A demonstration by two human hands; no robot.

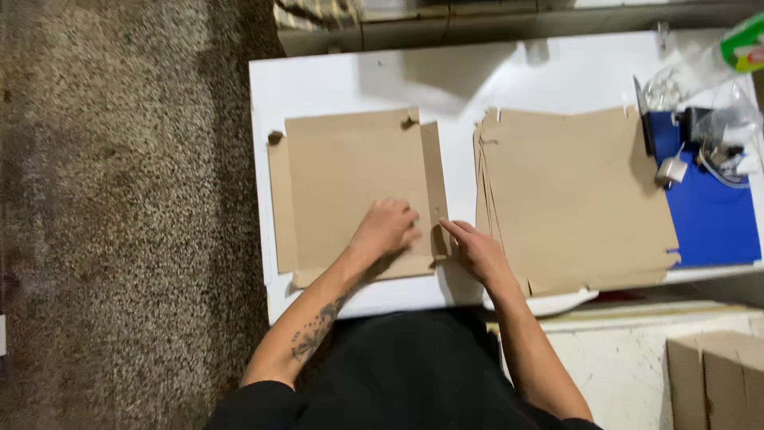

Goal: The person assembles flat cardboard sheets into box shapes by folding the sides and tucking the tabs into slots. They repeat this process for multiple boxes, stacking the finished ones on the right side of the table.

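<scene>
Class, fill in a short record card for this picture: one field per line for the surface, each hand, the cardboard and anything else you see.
Surface: white table beside brown carpet
Left hand: left hand pressed flat on the single flat cardboard blank
Right hand: right hand with fingers at that blank's right flap edge
Stack: pile of cardboard blanks lies to the right
Other: blue sheet under clear plastic bags; cardboard box at lower right
</scene>
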